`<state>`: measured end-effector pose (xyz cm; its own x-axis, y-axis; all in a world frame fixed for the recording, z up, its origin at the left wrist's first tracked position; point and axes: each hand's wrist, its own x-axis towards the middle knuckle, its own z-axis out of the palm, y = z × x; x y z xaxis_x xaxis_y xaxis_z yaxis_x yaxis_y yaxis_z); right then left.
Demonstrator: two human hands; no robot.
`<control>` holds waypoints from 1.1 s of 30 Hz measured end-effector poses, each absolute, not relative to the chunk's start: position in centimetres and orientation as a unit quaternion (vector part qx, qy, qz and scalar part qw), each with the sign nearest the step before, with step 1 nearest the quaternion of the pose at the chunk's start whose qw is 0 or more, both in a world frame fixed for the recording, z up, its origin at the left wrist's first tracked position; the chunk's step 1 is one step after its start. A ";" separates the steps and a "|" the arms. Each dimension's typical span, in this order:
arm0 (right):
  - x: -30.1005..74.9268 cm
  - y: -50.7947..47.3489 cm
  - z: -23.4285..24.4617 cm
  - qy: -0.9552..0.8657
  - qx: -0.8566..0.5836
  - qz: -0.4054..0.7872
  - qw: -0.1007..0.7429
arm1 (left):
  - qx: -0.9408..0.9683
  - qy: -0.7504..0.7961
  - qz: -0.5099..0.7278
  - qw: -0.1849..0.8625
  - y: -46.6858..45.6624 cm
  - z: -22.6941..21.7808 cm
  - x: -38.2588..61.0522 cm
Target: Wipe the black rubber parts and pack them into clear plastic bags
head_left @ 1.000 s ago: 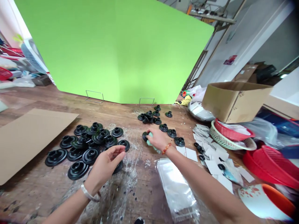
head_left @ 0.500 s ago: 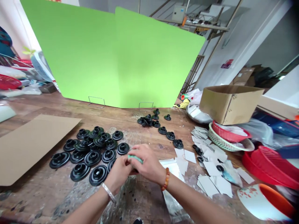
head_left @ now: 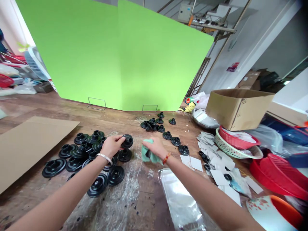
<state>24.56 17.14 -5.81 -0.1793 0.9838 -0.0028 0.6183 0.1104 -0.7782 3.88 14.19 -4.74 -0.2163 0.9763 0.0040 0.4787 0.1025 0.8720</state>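
Head camera: a black flanged part [head_left: 127, 141] sits pinched by its raised hub in the fingertips of the left hand [head_left: 112, 146], at the far right edge of the pile of like black parts [head_left: 79, 154] on the table [head_left: 144, 195]. Whether it rests on the wood or hangs just above cannot be told. The right hand [head_left: 155, 147], just beside, is closed around a crumpled green cloth [head_left: 145, 154] pressed to the table. By the look of it, the step in hand is one part being set among the pile while the cloth waits; a clean release calls for a gap between neighbours. Beyond lie a smaller scatter of black parts [head_left: 154, 123], clear plastic bags [head_left: 179, 195] and white cards [head_left: 216, 160].

Half a second ago both hands were clasped together near the table's front edge, cloth between them; now they are apart, the left out at the pile, the right further up the table.
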 end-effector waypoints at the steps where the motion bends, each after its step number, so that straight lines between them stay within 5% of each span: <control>1: 24.9 18.7 -5.7 -0.698 -0.584 0.306 0.280 | 0.562 0.682 0.370 0.286 15.2 -4.7 3.5; 7: 24.6 26.2 -6.5 -0.714 -0.594 0.249 0.275 | 0.669 0.684 0.250 0.150 18.5 -6.0 3.8; 17: 25.4 24.4 -6.5 -0.630 -0.605 0.373 0.313 | 0.717 0.647 0.248 0.082 17.2 -5.4 2.8; 19: 26.0 22.1 -5.6 -0.608 -0.587 0.431 0.315 | 0.717 0.624 0.286 0.118 15.4 -5.0 3.9; 26: 26.8 14.0 -2.9 -0.530 -0.443 0.672 0.266 | 0.603 0.427 0.458 0.494 9.4 -5.9 9.2; 33: 26.4 9.0 -0.5 -0.728 -0.425 0.282 0.458 | 0.563 0.547 0.420 0.456 7.7 -5.2 9.6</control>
